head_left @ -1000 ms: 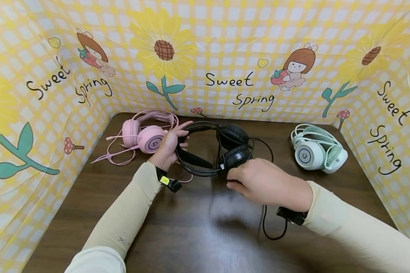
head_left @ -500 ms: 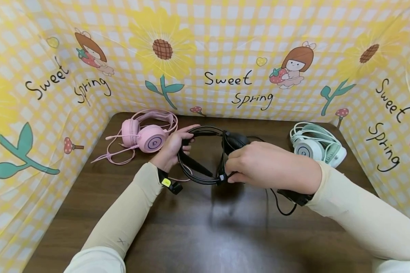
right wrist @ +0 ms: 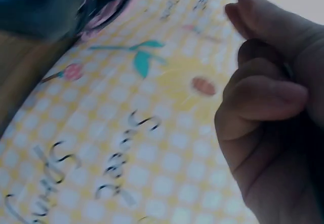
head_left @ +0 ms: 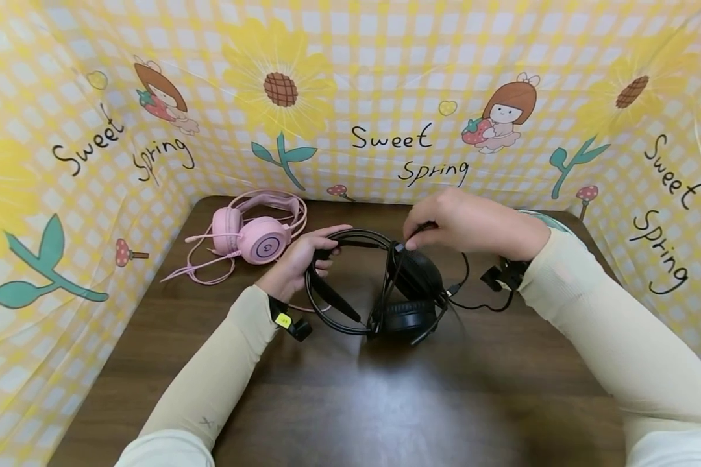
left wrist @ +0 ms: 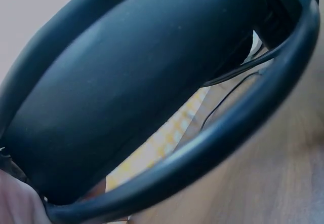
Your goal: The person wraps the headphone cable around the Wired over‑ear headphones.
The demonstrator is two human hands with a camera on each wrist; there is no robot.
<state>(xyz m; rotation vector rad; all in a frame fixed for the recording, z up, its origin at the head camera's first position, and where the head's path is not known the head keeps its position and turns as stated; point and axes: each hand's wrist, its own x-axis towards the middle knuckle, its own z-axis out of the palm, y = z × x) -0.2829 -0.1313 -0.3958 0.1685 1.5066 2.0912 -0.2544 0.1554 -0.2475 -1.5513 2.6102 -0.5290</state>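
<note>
In the head view a black over-ear headset (head_left: 409,318) is tilted above the brown table. My left hand (head_left: 298,259) grips the top of its headband, fingers curled round it. Several turns of black cable (head_left: 384,288) run round the headset beside the ear cups. My right hand (head_left: 467,220), behind the far ear cup, pinches a stretch of cable between thumb and forefinger. A thin dark end shows at those fingertips in the right wrist view. The headband's broad pad (left wrist: 126,72) fills the left wrist view. A loose length of cable (head_left: 481,307) hangs under the right wrist.
At the back left of the table (head_left: 327,402) lies a pink headset (head_left: 263,240) with its cable. A mint-green headset (head_left: 546,219) at the back right is mostly hidden by my right arm. Yellow checked cloth (head_left: 350,78) walls the back and sides.
My right hand has travelled from the headset's near side over to its far side, carrying the cable. The headset has come slightly nearer and turned, showing both ear cups. The left hand keeps its grip.
</note>
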